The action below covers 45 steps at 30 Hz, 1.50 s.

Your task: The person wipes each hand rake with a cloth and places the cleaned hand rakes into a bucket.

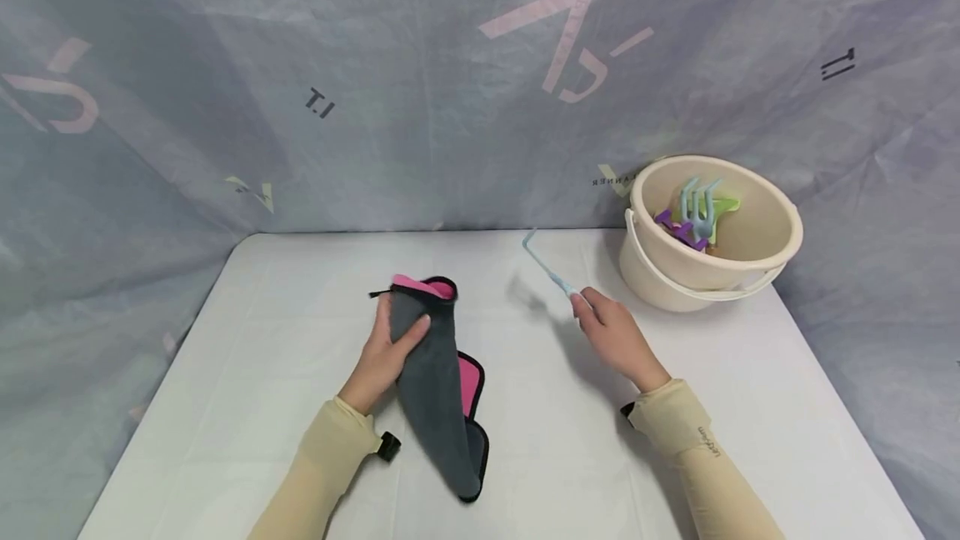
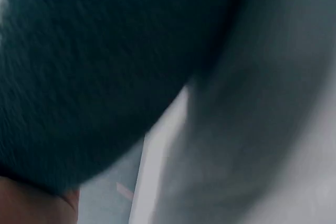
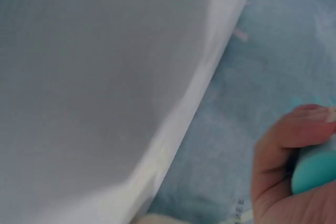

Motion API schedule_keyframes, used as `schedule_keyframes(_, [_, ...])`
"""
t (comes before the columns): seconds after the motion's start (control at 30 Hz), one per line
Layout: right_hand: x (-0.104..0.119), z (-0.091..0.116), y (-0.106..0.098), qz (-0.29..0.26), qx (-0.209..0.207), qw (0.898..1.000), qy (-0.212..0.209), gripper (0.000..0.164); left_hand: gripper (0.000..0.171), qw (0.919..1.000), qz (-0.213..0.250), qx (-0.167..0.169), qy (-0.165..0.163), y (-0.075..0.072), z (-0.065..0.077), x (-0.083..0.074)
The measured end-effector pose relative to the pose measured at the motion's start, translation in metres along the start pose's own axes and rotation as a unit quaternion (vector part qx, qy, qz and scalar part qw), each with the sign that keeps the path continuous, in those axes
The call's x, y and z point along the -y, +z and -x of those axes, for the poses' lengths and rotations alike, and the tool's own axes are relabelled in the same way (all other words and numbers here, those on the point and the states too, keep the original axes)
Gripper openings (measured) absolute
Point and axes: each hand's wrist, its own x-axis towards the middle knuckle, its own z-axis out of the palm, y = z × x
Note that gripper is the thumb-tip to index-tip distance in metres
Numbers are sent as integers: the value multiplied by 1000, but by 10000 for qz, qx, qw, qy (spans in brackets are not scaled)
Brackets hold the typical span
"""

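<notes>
In the head view, my left hand grips a dark grey cloth pouch near its upper end. The thumb lies across its front; the other fingers are hidden behind it. Pink lining shows at the black-edged mouth, and a pink-and-black flap sticks out on its right side. Dark fabric fills much of the left wrist view. My right hand holds a light-blue hand tool by its handle, its thin shaft and bent end pointing up and left. The right wrist view shows curled fingers around the turquoise handle.
A cream bucket with a lowered handle stands at the table's back right. In it are a light-blue pronged tool, a green piece and purple pieces. Behind the white table hangs a grey printed cloth.
</notes>
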Motion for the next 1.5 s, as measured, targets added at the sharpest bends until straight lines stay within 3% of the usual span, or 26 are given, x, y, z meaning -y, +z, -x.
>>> schedule_keyframes(0.07, [4, 1, -2, -862, 95, 9961, 130, 47, 85, 9956, 936, -59, -28, -1, 0, -4])
schedule_keyframes(0.13, [8, 2, -3, -1725, 236, 9842, 331, 52, 65, 9848, 1729, -5, 132, -3, 0, -8])
schedule_keyframes(0.2, [10, 2, -4, -2418, 340, 9683, 534, 54, 45, 9745, 2216, -1, 342, -6, -1, -10])
schedule_keyframes(0.27, [10, 2, -5, -2856, 371, 9554, 648, 53, 34, 9692, 2403, -193, 496, -11, -2, -10])
schedule_keyframes(0.43, [7, 1, -5, -3301, 261, 9408, 726, 49, 28, 9458, 2938, -1115, 819, -27, -9, -6])
schedule_keyframes(0.57, [6, 1, -5, -3420, 250, 9367, 714, 49, 55, 9241, 3301, -1673, 950, -36, -11, -4])
schedule_keyframes(0.63, [7, 1, -5, -3451, 274, 9356, 692, 49, 55, 9162, 3447, -1737, 1072, -39, -11, -5])
schedule_keyframes(0.73, [9, 1, -4, -3495, 342, 9341, 650, 49, 30, 9094, 3603, -1540, 1393, -39, -9, -9])
schedule_keyframes(0.83, [11, 2, -2, -3546, 434, 9318, 648, 49, 18, 9143, 3491, -1235, 1642, -39, -8, -13])
schedule_keyframes(0.9, [13, 3, -1, -3591, 517, 9296, 649, 48, 25, 9256, 3174, -1142, 1716, -38, -7, -13])
schedule_keyframes(0.97, [14, 3, 0, -3604, 588, 9288, 636, 48, 29, 9372, 2805, -1178, 1704, -37, -8, -12])
schedule_keyframes(1.07, [17, 4, 2, -3622, 660, 9280, 573, 47, 34, 9480, 2353, -1331, 1679, -35, -10, -10])
schedule_keyframes(1.27, [23, 7, 7, -3611, 755, 9279, 536, 48, 21, 9489, 2132, -1700, 1587, -29, -12, -9])
schedule_keyframes(1.43, [31, 8, 9, -3532, 880, 9304, 426, 48, 24, 9553, 1277, -2086, 1660, -24, -10, -17])
schedule_keyframes(1.5, [35, 9, 10, -3476, 926, 9323, 381, 48, 28, 9567, 984, -2070, 1794, -21, -10, -23])
